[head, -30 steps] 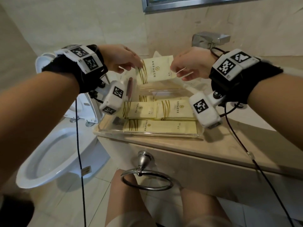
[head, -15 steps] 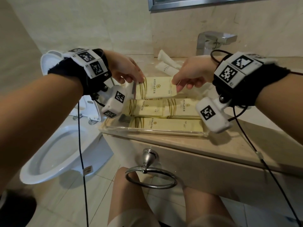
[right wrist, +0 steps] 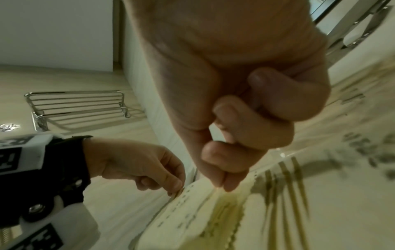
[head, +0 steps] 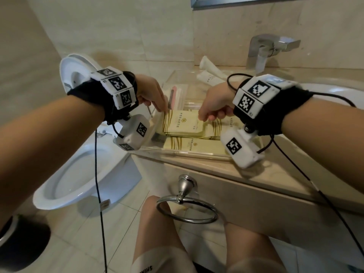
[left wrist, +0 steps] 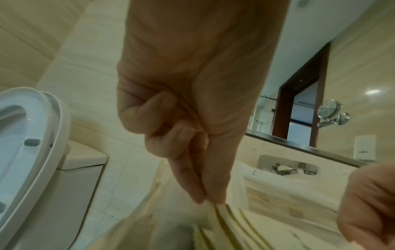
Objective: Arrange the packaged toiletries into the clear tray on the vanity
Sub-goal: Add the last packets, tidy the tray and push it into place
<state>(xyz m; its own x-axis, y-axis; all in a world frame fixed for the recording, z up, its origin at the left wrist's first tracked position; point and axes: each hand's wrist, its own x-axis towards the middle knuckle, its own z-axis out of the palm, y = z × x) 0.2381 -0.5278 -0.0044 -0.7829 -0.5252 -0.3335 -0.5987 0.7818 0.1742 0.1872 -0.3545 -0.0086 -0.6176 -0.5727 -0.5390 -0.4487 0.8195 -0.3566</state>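
A cream packet [head: 181, 123] with gold stripes lies on top of other such packets [head: 194, 145] inside the clear tray [head: 187, 154] on the vanity. My left hand [head: 165, 112] pinches its left edge between thumb and forefinger, as the left wrist view shows [left wrist: 210, 200]. My right hand [head: 201, 118] pinches the packet's right edge, with the other fingers curled [right wrist: 224, 185]. The packet [right wrist: 203, 211] stretches flat between both hands. A pink item in a clear wrapper [head: 173, 95] lies in the tray's back part.
White tubes [head: 210, 73] lie on the counter behind the tray, near a chrome faucet [head: 271, 48] and the basin [head: 334, 91]. An open toilet [head: 74, 174] stands left of the vanity. A towel ring [head: 187, 209] hangs on the vanity front, above my knees.
Both hands have lowered the packet from above the tray down onto the packets inside it. They still pinch its two ends.
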